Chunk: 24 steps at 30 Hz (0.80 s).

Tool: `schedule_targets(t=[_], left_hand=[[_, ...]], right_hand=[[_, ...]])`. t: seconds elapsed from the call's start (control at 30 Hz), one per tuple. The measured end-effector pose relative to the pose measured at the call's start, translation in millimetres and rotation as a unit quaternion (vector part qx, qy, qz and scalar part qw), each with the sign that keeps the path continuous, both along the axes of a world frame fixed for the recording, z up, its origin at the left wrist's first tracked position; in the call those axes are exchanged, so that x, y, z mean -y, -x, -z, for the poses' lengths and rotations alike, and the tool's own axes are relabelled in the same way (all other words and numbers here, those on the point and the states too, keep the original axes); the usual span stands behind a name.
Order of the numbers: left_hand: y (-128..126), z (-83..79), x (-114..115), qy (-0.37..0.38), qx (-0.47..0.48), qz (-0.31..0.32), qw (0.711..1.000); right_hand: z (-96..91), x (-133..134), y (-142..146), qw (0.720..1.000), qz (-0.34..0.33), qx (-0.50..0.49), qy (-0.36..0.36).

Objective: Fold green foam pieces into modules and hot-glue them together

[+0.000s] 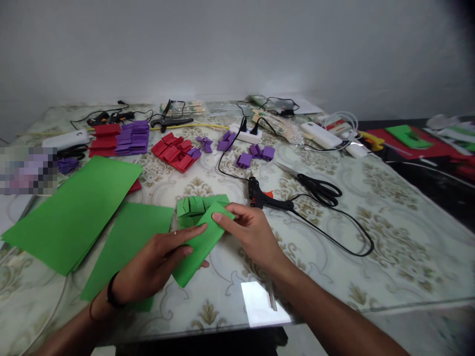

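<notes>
A folded strip of green paper (pixel 202 247) is held at a slant above the front of the table, between both hands. My left hand (pixel 158 259) pinches its lower left side, thumb and forefinger on top and other fingertips underneath. My right hand (pixel 252 230) grips the upper right end, with the thumb on its face. Just behind the strip, partly covered by it, lie green folded paper pieces (pixel 196 204). Flat green sheets (pixel 79 212) are stacked to the left, and another green sheet (pixel 133 237) lies partly under my left forearm.
A black glue gun (pixel 267 198) and black-handled scissors (pixel 319 187) lie right of my hands. Behind are red folded pieces (pixel 176 152), purple folded pieces (pixel 244 159), a white power strip (pixel 245 133) with plugs and pliers (pixel 170 121). Cords cross the table.
</notes>
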State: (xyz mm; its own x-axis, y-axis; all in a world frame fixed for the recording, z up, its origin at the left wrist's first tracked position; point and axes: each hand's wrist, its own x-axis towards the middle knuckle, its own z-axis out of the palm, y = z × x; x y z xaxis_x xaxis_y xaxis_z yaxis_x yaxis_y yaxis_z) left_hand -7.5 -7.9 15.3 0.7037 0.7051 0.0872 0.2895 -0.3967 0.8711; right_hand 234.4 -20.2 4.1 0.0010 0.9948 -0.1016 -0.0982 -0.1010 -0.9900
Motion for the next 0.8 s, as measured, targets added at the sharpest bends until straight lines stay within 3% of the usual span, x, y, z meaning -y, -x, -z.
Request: schedule_targets(t=[0.2,0.6,0.8], left_hand=[[-1.1,-0.6,5.3,0.166,0.074,-0.007,0.983],[-2.6,2.6,3.8,0.08,0.041,-0.006,0.996],[-4.0,-5.6,3.4,0.116,0.007,0.033,0.993]], right_hand=[[0.2,-0.3,1.9,1.0,0.015,-0.028,0.001],[-2.8,-1.1,4.1,0.999,0.031,-0.028,-0.007],[-3.4,-0.6,3.1,0.999,0.035,0.007,-0.001]])
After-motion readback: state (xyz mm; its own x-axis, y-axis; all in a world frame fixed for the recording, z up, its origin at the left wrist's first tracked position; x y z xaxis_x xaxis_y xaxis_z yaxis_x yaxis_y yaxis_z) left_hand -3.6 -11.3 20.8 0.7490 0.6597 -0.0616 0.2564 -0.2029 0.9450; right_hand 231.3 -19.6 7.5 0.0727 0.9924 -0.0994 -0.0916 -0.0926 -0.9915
